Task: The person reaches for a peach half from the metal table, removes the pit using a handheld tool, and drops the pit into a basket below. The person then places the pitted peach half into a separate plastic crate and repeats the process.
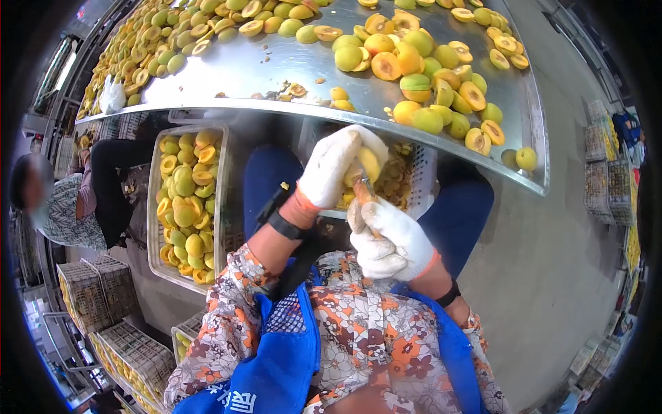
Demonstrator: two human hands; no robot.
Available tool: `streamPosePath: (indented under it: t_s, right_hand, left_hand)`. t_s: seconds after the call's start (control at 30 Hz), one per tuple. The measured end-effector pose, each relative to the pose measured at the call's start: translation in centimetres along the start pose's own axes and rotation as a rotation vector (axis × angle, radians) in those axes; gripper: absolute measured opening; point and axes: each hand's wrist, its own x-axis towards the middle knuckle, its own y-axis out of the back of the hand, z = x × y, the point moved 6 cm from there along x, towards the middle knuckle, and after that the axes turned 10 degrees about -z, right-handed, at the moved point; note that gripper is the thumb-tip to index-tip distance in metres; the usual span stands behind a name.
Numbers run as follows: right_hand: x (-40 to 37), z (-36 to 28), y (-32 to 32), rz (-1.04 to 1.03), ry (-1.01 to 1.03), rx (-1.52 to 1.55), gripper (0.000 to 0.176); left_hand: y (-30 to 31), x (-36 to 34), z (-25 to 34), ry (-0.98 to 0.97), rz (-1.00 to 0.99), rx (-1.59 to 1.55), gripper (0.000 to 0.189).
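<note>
My left hand, in a white glove, is closed around a yellow stone fruit, apricot- or peach-like, just below the table's front edge. In my right hand, also gloved, is a small knife-like tool with a wooden-looking handle. Its metal tip points up against the fruit; the exact shape of the blade is hidden. Beneath both hands, between my knees, stands a light crate with fruit scraps in it.
A metal table ahead bears many whole and halved fruits. To the left stands a crate full of halves. More crates are stacked at lower left. A person sits at far left. Grey floor lies to the right.
</note>
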Motion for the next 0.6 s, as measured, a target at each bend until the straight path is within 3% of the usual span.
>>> streamPosePath:
  t_s: [0.07,0.13,0.3,0.37,0.5,0.6]
  right_hand:
    - [0.3,-0.2,-0.1,-0.001,-0.002,-0.001,0.019]
    - [0.5,-0.5,0.0,0.006,0.003,-0.004,0.018]
    - [1.0,-0.5,0.0,0.044,-0.011,-0.045,0.018]
    - [1.3,-0.5,0.2,0.063,0.002,-0.084,0.018]
    - [1.5,-0.3,0.5,0.027,-0.001,-0.014,0.018]
    - [1.2,0.4,1.3,-0.034,-0.037,0.036,0.019]
  left_hand:
    - [-1.0,-0.1,-0.4,-0.089,0.109,-0.012,0.050]
    - [-0.9,-0.9,-1.4,-0.018,0.397,-0.304,0.052]
    - [-0.9,-1.6,-1.9,0.011,0.522,-0.476,0.050]
    - [-1.0,-1.6,-3.6,0.094,0.594,-0.818,0.051]
    - [-0.5,-2.5,-4.3,0.232,0.646,-0.891,0.052]
    - [1.6,-3.6,-4.0,0.200,0.550,-0.614,0.050]
